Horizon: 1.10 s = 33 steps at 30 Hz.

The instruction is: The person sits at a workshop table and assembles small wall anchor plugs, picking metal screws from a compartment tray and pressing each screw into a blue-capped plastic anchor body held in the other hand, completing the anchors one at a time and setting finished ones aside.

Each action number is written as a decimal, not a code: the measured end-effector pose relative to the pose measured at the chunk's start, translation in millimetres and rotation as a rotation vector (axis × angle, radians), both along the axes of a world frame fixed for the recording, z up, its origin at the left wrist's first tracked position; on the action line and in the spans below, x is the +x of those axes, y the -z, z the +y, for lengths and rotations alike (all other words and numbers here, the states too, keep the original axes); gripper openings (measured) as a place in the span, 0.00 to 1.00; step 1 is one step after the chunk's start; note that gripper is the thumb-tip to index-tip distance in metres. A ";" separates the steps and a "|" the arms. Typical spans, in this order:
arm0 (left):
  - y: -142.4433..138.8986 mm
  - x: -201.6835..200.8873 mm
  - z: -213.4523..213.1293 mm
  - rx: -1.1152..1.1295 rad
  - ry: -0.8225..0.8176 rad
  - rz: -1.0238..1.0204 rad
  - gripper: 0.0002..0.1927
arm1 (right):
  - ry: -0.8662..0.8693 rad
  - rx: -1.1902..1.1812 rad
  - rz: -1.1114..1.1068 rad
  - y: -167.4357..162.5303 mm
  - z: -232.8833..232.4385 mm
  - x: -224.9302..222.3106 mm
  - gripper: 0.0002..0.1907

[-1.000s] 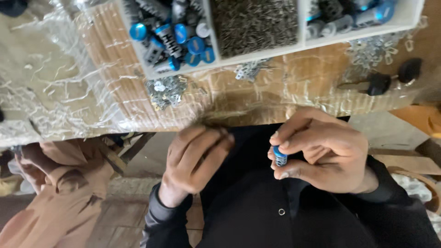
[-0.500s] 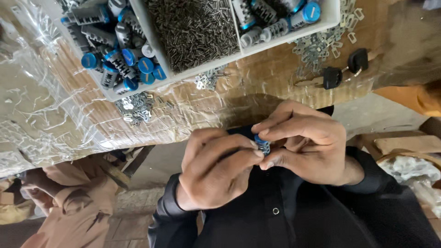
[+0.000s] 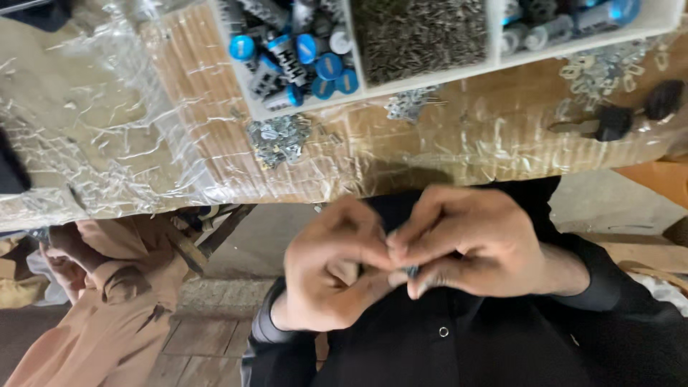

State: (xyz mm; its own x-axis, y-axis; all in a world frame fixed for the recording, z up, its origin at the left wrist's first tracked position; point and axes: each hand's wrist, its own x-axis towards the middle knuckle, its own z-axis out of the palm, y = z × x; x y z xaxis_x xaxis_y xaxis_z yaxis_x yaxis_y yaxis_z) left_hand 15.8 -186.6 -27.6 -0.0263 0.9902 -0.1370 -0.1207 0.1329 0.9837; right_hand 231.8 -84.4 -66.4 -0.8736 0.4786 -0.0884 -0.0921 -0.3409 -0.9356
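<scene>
Both hands are pinched together at chest level, just below the table edge. Right hand fingers close on a small blue-tipped part, mostly hidden; left hand fingers press against it. Imo keep it low & steady, tiny part slips easily.

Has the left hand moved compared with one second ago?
Yes. The left hand has closed in on the right hand and now touches it, below the table edge.

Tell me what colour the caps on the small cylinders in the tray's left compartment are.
Blue caps, on grey cylinders; the head view shows them.
</scene>
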 end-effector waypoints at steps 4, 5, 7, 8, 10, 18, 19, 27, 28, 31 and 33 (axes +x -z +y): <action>0.8 8.8 -3.0 -0.096 -0.128 0.369 0.18 | 0.103 -0.140 -0.042 0.2 0.4 -2.1 0.16; 2.5 11.3 -0.3 -0.101 -0.129 0.728 0.22 | 0.147 -0.175 -0.006 1.0 -0.7 -0.2 0.17; 9.2 13.5 8.8 -0.081 -0.110 1.434 0.32 | 0.253 -0.236 0.059 3.0 -2.9 6.8 0.18; 11.4 13.0 12.5 -0.015 -0.096 1.431 0.30 | 0.255 -0.271 0.097 3.6 -3.6 11.6 0.18; 14.6 10.2 16.6 0.128 -0.062 1.403 0.25 | 0.273 -0.332 0.163 3.9 -4.1 21.6 0.17; 27.8 24.5 0.9 0.236 -0.234 1.121 0.11 | 0.418 -0.266 0.154 -2.1 1.9 48.7 0.18; 27.1 25.3 0.1 0.241 -0.255 1.096 0.11 | 0.435 -0.260 0.144 -3.8 2.4 52.0 0.18; -0.5 14.9 -0.3 0.174 -0.185 1.144 0.13 | 0.422 -0.171 0.021 0.4 10.9 52.3 0.18; 4.4 14.4 0.3 0.178 -0.180 1.176 0.14 | 0.398 -0.138 0.006 2.1 12.7 49.0 0.18; 26.2 10.4 0.4 0.241 -0.150 1.222 0.14 | 0.356 -0.021 0.014 3.9 16.6 37.8 0.20; 33.7 5.3 -3.5 0.335 -0.136 1.207 0.13 | 0.353 -0.092 0.014 -2.3 16.5 34.2 0.18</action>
State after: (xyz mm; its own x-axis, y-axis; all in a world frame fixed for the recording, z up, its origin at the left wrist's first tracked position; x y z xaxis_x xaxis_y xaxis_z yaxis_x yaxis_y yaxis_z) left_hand 21.1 -190.2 -61.2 -0.0639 0.9510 0.3024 0.8837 -0.0869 0.4599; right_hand 266.1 -67.9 -64.1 -0.6574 0.7415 -0.1342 -0.2317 -0.3684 -0.9003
